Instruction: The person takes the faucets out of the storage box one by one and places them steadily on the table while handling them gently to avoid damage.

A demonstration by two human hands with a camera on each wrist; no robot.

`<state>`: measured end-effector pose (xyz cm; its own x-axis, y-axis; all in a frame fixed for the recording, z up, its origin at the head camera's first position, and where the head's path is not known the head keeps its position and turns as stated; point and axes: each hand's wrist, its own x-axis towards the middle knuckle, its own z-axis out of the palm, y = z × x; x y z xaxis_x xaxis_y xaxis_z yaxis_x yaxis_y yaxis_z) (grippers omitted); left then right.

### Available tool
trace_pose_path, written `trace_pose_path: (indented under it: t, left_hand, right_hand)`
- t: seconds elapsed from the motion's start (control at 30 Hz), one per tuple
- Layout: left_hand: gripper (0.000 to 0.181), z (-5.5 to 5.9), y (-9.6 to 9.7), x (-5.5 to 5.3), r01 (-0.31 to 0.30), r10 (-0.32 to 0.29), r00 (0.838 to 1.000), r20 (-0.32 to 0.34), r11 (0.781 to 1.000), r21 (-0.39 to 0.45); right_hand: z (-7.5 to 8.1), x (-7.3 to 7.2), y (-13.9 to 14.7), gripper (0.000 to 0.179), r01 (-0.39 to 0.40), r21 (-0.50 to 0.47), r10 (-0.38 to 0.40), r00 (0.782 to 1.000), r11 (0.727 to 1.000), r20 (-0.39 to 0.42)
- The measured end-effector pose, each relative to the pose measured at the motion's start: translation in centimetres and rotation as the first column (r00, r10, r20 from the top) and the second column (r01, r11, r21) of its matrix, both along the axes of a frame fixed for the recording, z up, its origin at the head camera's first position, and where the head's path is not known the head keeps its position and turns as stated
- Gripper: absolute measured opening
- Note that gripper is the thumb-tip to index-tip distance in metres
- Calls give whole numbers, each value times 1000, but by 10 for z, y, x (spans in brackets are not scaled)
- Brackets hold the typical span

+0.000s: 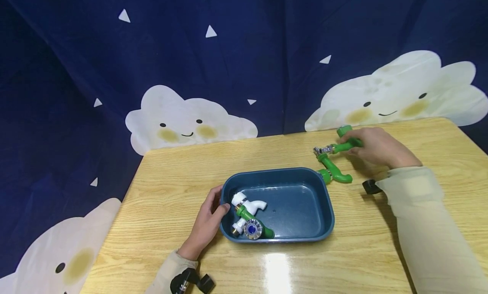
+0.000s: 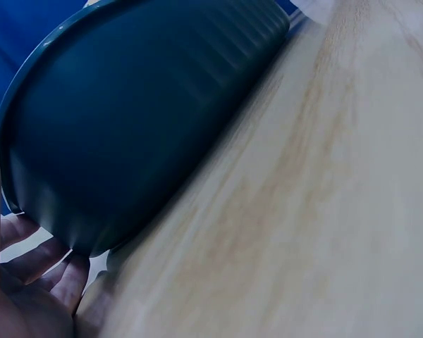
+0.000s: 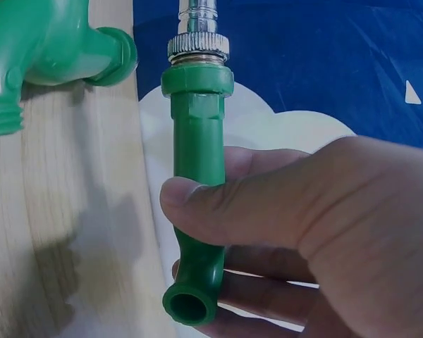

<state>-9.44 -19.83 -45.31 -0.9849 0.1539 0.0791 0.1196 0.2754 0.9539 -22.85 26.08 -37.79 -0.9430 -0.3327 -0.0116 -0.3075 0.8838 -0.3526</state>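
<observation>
My right hand (image 1: 377, 148) grips a green plastic tap (image 3: 199, 158) with a silver threaded nozzle, above the table's back right. In the right wrist view the thumb lies across the tap's body and the fingers curl behind it. Just in front, a second green tap (image 1: 335, 172) lies on the wood against the basin's right end. My left hand (image 1: 207, 220) holds the left end of a dark blue-green plastic basin (image 1: 328, 205), thumb over the rim and fingers outside. Inside the basin, a white tap (image 1: 249, 207) lies under a green tap (image 1: 267, 232) with a blue-centred clear knob.
The basin stands on a light wooden table (image 1: 171, 171). Behind the table hangs a dark blue curtain (image 1: 244, 52) printed with white clouds and triangles. The right part of the basin's floor shows bare.
</observation>
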Motion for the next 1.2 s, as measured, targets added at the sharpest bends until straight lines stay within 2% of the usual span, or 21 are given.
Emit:
trace_pose_path:
  t: [0.33,0.6,0.9,1.2]
  left_hand:
    - [45,-1,0,-1,-14,14,1000,2,1000,-4]
    - [46,-2,0,-2,-18,18,1000,-23,1000,-15]
    - [46,0,1,-1,-12,12,1000,6,1000,-7]
    - [47,0,1,-1,-5,5,1000,5,1000,-3]
  right_hand:
    - [-5,-4,4,35,28,18,-28,999,999,18]
    - [-7,-3,6,36,40,25,-41,999,999,19]
    - [-9,-4,7,37,65,29,-66,997,997,32]
    - [-14,-7,9,35,70,39,-71,997,997,30]
